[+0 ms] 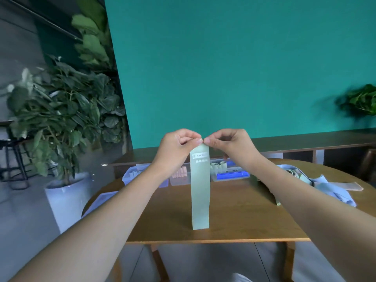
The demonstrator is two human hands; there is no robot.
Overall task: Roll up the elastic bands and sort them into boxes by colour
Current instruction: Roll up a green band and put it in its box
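A pale green elastic band hangs straight down above the wooden table, its lower end near the table's front edge. My left hand and my right hand pinch its top edge together, thumbs touching. Behind it stand three clear boxes: the left box with pale blue rolls, the middle box with pink rolls, the right box with green rolls and a blue base. A heap of unrolled bands in blue, green and pink lies at the right.
A lid or tray lies at the table's left edge. A potted plant in a white pot stands left of the table. A low wooden bench runs along the green wall behind.
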